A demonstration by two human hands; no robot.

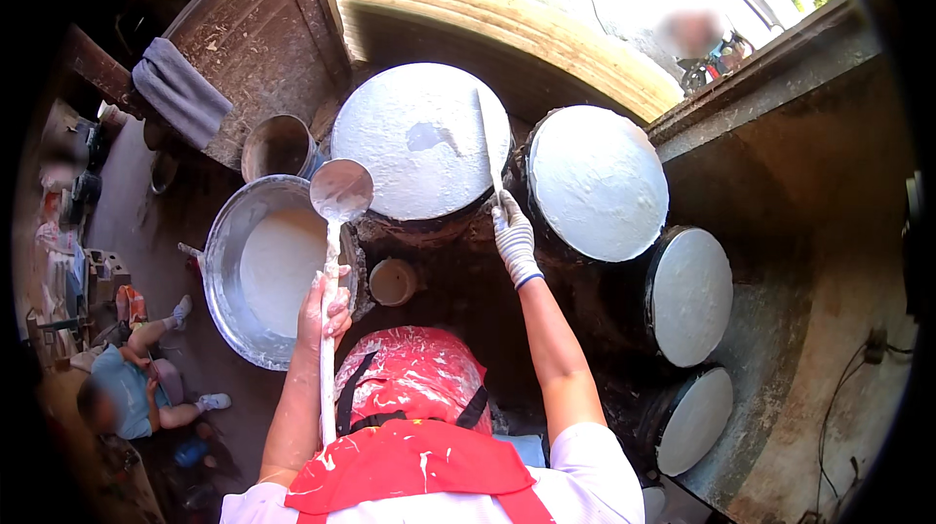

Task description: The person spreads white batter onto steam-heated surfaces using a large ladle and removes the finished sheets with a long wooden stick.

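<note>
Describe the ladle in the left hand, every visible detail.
The ladle has a round, metallic-looking, grey bowl, smeared with whitish residue, and a long, straight, pale handle spotted with white; the handle's material is unclear. The left hand grips it partway along, fingers around the handle. The bowl points away from the person and overlaps the right rim of the metal basin in view; whether they touch cannot be told.

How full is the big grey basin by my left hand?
Partly full: white mixture lies inside the grey basin, with its inner wall showing above. Depth: cannot tell.
</note>
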